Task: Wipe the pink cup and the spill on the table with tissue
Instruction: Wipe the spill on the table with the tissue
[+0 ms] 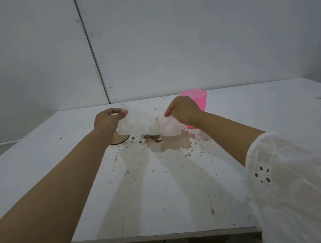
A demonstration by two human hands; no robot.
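Note:
A white tissue is stretched between my two hands above the white table. My left hand pinches its left end and my right hand pinches its right end. A faint brown stain marks the tissue's middle. Below it a brown spill spreads over the table, with splashes around it. The pink cup stands upright behind my right hand, which hides part of it.
A brown round cardboard piece lies on the table under my left wrist. Grey walls close the table at the back and right. The table's near edge runs above my knees.

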